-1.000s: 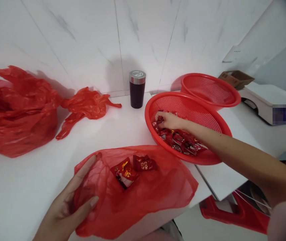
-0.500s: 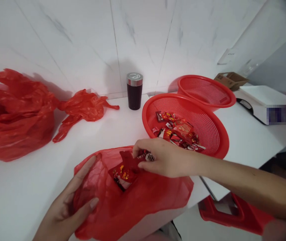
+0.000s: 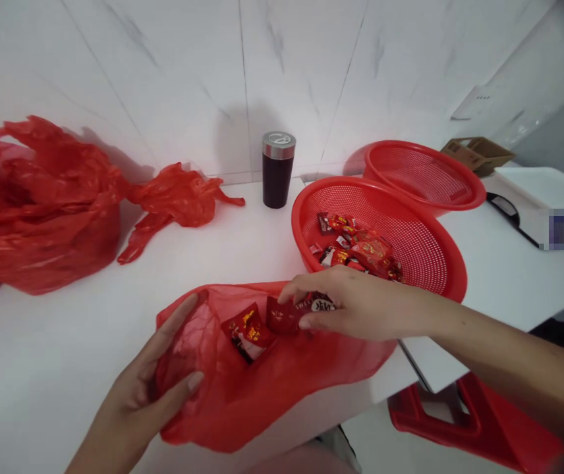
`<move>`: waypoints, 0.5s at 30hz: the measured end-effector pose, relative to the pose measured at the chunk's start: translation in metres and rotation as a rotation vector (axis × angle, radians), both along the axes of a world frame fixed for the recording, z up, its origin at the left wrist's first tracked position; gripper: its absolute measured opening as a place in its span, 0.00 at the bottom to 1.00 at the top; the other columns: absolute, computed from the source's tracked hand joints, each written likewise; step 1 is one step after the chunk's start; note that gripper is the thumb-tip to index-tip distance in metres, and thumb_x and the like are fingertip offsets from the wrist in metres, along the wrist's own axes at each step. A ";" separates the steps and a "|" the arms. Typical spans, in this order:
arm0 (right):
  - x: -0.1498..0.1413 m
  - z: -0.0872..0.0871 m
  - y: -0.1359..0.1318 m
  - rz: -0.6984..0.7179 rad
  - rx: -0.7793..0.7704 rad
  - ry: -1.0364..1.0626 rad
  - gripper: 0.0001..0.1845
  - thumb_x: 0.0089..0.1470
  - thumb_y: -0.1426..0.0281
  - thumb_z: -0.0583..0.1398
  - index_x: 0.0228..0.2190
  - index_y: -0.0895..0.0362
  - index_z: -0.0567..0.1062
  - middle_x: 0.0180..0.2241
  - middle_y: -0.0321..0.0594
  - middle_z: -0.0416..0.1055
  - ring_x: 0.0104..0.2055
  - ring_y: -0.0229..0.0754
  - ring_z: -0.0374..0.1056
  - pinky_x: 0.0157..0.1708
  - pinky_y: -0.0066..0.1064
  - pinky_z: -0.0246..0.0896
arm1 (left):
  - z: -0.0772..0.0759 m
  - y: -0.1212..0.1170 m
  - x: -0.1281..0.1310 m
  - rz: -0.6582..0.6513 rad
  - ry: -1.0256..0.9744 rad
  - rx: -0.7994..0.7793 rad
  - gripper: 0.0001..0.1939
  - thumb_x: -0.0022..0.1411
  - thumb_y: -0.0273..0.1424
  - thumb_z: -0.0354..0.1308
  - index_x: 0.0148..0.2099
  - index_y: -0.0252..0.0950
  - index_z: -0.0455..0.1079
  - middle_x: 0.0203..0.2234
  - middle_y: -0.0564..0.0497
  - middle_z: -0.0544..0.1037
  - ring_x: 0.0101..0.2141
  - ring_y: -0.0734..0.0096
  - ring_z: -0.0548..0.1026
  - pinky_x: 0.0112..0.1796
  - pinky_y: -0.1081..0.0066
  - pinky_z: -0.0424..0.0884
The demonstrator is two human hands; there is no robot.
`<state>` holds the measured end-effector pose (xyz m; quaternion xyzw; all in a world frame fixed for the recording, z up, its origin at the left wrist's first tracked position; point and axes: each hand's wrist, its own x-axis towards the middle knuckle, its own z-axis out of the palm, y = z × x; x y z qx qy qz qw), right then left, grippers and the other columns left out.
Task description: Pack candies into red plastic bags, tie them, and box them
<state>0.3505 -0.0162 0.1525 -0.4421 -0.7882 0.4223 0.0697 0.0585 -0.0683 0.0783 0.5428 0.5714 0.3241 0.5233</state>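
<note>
A red plastic bag (image 3: 262,388) lies open on the white counter (image 3: 55,355) at its front edge. My left hand (image 3: 148,395) pinches the bag's left rim between thumb and fingers, holding the mouth apart. My right hand (image 3: 356,306) is over the mouth, closed on a red candy packet (image 3: 314,305). Two red candy packets (image 3: 262,322) lie inside the bag. Just behind, a red mesh basket (image 3: 410,230) holds several more red candy packets (image 3: 356,249).
A second red mesh basket (image 3: 423,172) leans behind the first. A dark tumbler with a steel lid (image 3: 277,170) stands by the tiled wall. Crumpled red bags (image 3: 39,204) fill the left. A white scale (image 3: 539,197) and cardboard box (image 3: 484,153) sit right; a red stool (image 3: 460,421) is below.
My right hand left the basket with a candy packet and came over the open bag. My left hand kept its hold on the bag rim.
</note>
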 end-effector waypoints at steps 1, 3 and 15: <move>-0.001 0.001 0.000 -0.005 -0.021 0.008 0.14 0.58 0.71 0.59 0.46 0.47 0.74 0.37 0.31 0.78 0.37 0.39 0.73 0.38 0.29 0.66 | 0.000 0.000 0.000 0.002 -0.001 -0.008 0.34 0.61 0.41 0.58 0.67 0.57 0.52 0.69 0.63 0.51 0.67 0.69 0.49 0.63 0.69 0.48; -0.003 0.002 -0.002 0.000 -0.059 0.030 0.14 0.59 0.72 0.58 0.46 0.48 0.74 0.35 0.31 0.78 0.36 0.38 0.74 0.38 0.29 0.66 | 0.001 -0.001 -0.002 0.003 -0.009 -0.023 0.35 0.62 0.40 0.58 0.68 0.55 0.50 0.69 0.61 0.49 0.67 0.67 0.48 0.62 0.69 0.52; 0.058 -0.023 0.108 -0.517 0.384 -0.541 0.10 0.55 0.67 0.60 0.39 0.54 0.76 0.36 0.41 0.76 0.42 0.48 0.71 0.39 0.34 0.62 | -0.008 -0.011 -0.012 0.100 -0.009 -0.085 0.27 0.51 0.49 0.65 0.54 0.56 0.73 0.56 0.56 0.74 0.57 0.56 0.70 0.54 0.66 0.69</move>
